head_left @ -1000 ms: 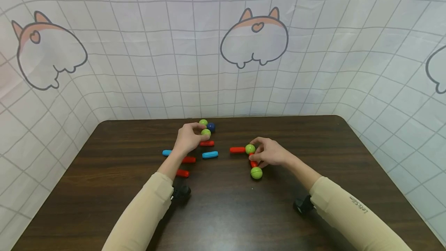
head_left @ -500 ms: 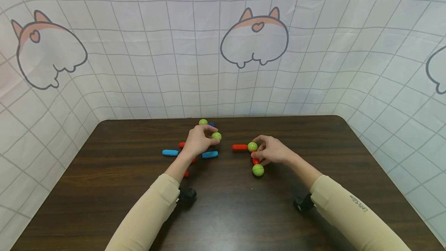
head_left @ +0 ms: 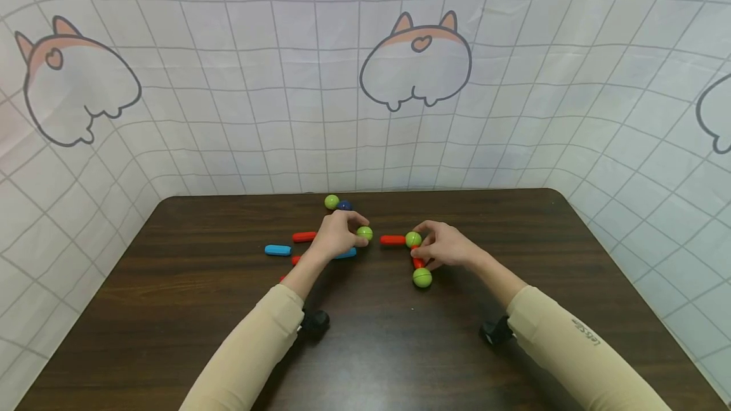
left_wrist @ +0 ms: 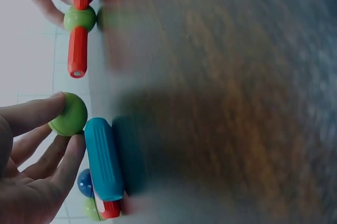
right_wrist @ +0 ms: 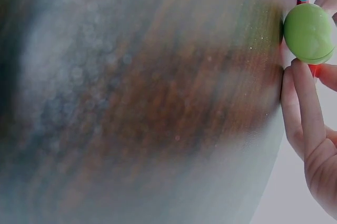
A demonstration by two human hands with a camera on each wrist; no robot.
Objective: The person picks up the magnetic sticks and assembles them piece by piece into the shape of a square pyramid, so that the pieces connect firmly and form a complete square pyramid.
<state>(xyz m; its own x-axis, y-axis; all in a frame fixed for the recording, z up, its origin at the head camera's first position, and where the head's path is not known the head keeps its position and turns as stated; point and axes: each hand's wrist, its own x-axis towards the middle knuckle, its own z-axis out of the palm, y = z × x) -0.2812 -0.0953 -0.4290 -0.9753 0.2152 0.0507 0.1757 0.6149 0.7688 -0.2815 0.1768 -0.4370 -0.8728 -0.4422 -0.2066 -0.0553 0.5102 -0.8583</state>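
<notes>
My left hand (head_left: 338, 233) pinches a green ball (head_left: 364, 233) between thumb and fingers. In the left wrist view this green ball (left_wrist: 72, 115) is just short of the bare end of a red rod (left_wrist: 77, 50), which shows a small silvery tip. That red rod (head_left: 393, 240) joins a second green ball (head_left: 414, 239). From there another red rod (head_left: 419, 263) runs toward me to a third green ball (head_left: 422, 278). My right hand (head_left: 448, 246) grips this joined piece at the nearer rod. In the right wrist view, the near green ball (right_wrist: 309, 33) sits above my fingertips.
A green ball (head_left: 332, 202) and a dark blue ball (head_left: 344, 205) lie at the table's back edge. Left of centre are a light blue rod (head_left: 278, 250) and a red rod (head_left: 304, 236). Another light blue rod (left_wrist: 104, 159) and more red ones are partly behind my left hand.
My left hand has carried the green ball rightward and nearer, from the back balls toward the joined piece. My right hand shifted that piece slightly away from me, then stayed nearly still.
</notes>
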